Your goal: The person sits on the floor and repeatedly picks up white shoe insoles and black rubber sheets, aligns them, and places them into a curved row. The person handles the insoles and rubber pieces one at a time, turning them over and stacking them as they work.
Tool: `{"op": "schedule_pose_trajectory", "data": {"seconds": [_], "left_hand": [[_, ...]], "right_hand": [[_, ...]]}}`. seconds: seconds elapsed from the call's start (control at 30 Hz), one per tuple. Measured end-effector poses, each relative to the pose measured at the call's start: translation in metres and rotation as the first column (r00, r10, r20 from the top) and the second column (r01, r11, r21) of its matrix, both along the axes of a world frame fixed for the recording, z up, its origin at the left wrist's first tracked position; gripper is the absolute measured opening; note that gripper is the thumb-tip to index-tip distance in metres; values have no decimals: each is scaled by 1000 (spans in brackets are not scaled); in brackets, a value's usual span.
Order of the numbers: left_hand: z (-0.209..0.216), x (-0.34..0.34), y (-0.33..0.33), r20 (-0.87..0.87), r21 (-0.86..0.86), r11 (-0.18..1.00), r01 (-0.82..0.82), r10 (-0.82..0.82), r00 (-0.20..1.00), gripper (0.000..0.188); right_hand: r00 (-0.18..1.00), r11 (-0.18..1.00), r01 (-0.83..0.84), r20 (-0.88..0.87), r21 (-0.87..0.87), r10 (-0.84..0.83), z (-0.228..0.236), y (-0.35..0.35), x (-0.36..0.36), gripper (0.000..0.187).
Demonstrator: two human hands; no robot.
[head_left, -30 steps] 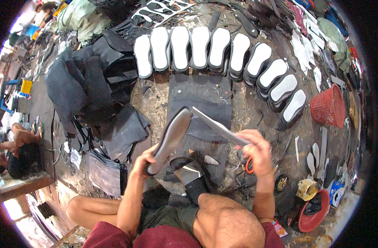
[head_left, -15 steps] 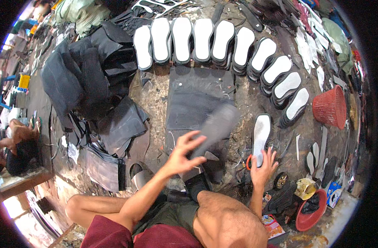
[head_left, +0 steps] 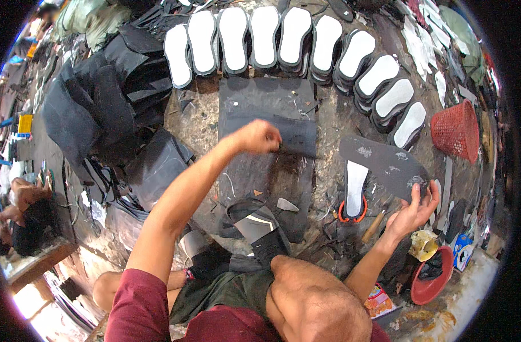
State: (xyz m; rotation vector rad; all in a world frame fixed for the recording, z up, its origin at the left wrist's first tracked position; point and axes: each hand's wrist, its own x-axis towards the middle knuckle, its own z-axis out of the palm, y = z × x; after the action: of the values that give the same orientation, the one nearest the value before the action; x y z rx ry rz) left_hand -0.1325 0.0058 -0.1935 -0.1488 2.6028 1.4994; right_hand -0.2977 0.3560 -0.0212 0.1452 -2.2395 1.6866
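10 white-topped stacks (head_left: 264, 37) stand arranged, 1 white insole (head_left: 356, 187) apart; right hand (head_left: 411, 215) grip clamped on dark sole (head_left: 380, 163); left hand (head_left: 257, 137) curled, closure unclear.

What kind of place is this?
Probably a small shoemaking workshop: stacked soles stand in an arc, dark sheets lie heaped at left, and white scraps litter the floor.

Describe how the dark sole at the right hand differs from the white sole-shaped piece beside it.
Colour: the dark sole is blackish with pale patches, while the white piece is plain and light. Pose: the dark sole slants, one end in the right hand; the white piece points away from the person, untouched. Width: the dark sole looks broader than the white piece. Both are long and rounded at the ends that show.
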Motion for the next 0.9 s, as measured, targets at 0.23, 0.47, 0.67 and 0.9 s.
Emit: {"op": "schedule_pose_trajectory", "data": {"seconds": [0.23,0.47,0.67,0.9], "left_hand": [[13,-37,-58,532,145,981,-128,32,846,45],[49,15,-30,369,590,726,-352,146,918,80],[23,117,26,515,531,70,-844,765,387,44],[-1,144,59,329,138,257,-956,899,289,38]], "right_hand": [[975,974,-48,202,-221,94,-5,-34,2,46],[879,874,-137,350,-466,324,-45,-79,15,47],[609,876,-403,636,-267,474,-125,-102,60,50],[576,822,-504,606,-265,548,-177,-90,79,50]]}}
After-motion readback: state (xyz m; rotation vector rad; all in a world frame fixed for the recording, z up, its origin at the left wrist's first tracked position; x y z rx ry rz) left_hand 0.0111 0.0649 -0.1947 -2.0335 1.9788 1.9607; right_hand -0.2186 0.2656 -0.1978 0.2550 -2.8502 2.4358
